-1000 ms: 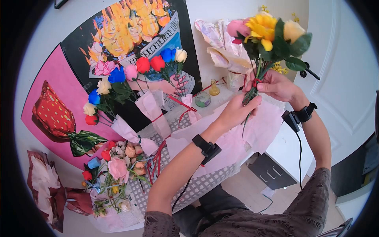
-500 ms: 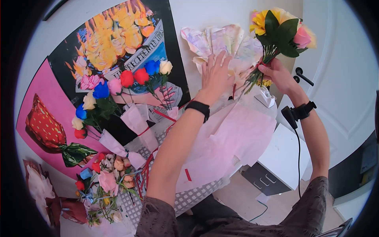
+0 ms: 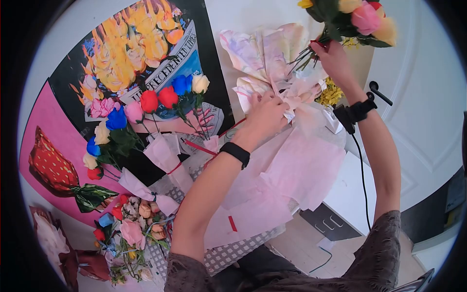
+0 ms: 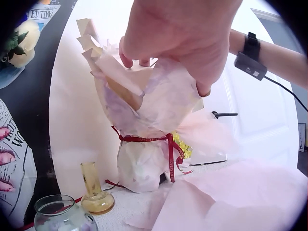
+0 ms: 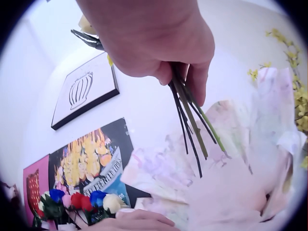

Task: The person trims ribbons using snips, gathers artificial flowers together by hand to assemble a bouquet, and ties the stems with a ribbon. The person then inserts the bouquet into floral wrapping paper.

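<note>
Raised at the upper right in the head view, the right hand (image 3: 335,61) grips a bouquet (image 3: 365,19) by its tied stems. Bare stem ends (image 5: 192,120) point down from that hand (image 5: 159,38) over the pale wrapping paper in the right wrist view. The left hand (image 3: 266,114) has its fingers bent over the near edge of the upright patterned wrapping paper (image 3: 287,44). Seen from the left wrist, this hand (image 4: 180,36) spans the mouth of the wrap (image 4: 168,96), some fingertips inside it; a red ribbon (image 4: 144,139) circles its lower part.
Pink tissue sheets (image 3: 272,190) cover much of the table. Small wrapped flowers (image 3: 168,97) stand at its left, with loose flowers (image 3: 134,233) nearer the front. A yellow glass vase (image 4: 98,199) and a round glass bowl (image 4: 60,211) stand left of the wrap. A door is at the right.
The left hand has let go of the stems and moved left and up onto the wrapping paper, its fingers now bent. The right hand has lifted the bouquet higher and turned it.
</note>
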### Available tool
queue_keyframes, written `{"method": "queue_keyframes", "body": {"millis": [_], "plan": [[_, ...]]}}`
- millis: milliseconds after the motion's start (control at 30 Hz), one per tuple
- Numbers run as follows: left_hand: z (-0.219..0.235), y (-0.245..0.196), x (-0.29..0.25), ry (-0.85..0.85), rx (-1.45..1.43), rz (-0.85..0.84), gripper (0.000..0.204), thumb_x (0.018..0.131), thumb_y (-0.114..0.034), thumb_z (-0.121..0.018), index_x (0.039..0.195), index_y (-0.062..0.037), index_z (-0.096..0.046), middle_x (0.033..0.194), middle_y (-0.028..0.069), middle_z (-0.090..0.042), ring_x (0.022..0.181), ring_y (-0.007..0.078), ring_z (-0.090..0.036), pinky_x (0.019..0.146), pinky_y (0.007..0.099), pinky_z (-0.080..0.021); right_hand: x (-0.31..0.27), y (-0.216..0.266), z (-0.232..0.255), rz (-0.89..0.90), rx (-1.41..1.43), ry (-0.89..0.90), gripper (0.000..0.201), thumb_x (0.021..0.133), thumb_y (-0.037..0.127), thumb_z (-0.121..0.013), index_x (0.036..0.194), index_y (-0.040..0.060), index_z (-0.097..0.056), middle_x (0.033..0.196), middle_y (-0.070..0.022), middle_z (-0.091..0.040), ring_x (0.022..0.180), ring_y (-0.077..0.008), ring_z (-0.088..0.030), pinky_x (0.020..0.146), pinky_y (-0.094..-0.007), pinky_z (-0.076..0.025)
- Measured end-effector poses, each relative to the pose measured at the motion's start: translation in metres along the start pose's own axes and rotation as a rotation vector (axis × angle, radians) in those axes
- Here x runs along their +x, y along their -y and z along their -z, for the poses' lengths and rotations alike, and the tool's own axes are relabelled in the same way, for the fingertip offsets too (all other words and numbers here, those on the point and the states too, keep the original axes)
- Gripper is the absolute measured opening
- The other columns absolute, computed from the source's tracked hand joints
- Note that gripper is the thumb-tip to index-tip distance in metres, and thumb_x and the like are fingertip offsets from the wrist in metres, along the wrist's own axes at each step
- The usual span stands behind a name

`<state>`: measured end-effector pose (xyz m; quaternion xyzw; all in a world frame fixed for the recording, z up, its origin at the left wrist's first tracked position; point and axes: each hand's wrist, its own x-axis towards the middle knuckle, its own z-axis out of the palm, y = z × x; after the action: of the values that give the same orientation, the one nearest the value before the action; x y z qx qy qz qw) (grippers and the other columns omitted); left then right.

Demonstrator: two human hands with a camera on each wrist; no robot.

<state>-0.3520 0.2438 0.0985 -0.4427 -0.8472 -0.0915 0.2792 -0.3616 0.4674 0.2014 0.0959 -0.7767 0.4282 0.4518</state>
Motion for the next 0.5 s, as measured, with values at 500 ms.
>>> {"method": "queue_keyframes", "body": {"millis": [500], "plan": [[-0.002, -0.009, -0.016, -0.109, -0.064, -0.018, 0.028, 0.072, -0.018, -0.065, 0.099, -0.0103, -0.068, 0.105, 0.0023, -0.064, 0.108, 0.0211, -0.049, 0.093, 0.0412, -0.030, -0.015, -0.024, -0.024, -0.001, -0.355, 0.100, 0.032, 0.084, 0.025, -0.064, 0.098, -0.0026, -0.055, 0.082, -0.0248, -0.064, 0.083, -0.0432, -0.061, 0.071, -0.0459, -0.047]]}}
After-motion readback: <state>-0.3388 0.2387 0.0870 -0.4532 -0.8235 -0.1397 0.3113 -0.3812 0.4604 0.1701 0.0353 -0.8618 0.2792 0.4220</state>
